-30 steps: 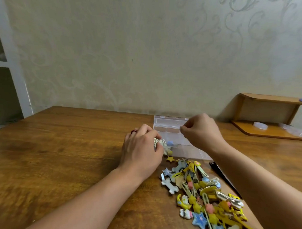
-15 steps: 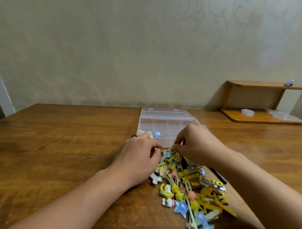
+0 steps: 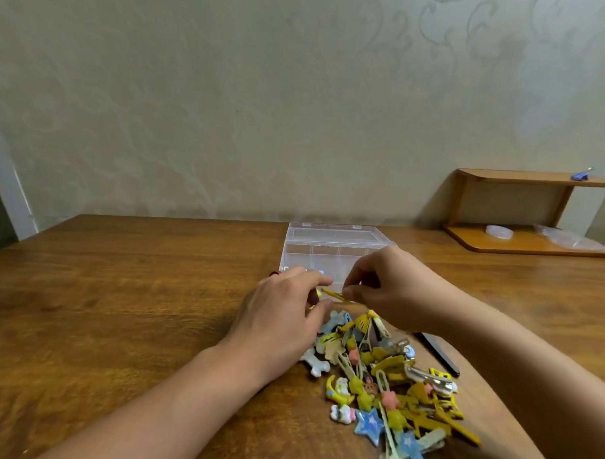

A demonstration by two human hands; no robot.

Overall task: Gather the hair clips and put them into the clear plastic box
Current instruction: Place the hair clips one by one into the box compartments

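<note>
Yellow and thin, one hair clip (image 3: 332, 294) sits pinched between the thumb and forefinger of my right hand (image 3: 396, 291), whose other fingers curl loosely behind. The clip slants down from left to right and bridges the small gap to my left hand (image 3: 280, 319). That hand lies knuckles up, its forefinger and thumb reaching toward the clip's far end; motion blur keeps me from telling whether they actually grip it, though they seem to touch it.

Just behind both hands stands the clear plastic box (image 3: 332, 249), lid open and laid back, its divided compartments showing; a few small pale pieces lie in its near left corner, partly hidden by my left fingers. The held clip hovers right at the box's near edge.

Below my hands, toward me, the pile of hair clips (image 3: 385, 377) spreads across the wooden table (image 3: 125, 304): yellow bars, blue stars, a white bone shape, a moon. A dark slim object (image 3: 439, 355) lies just right of the pile, partly under my right forearm.
</note>
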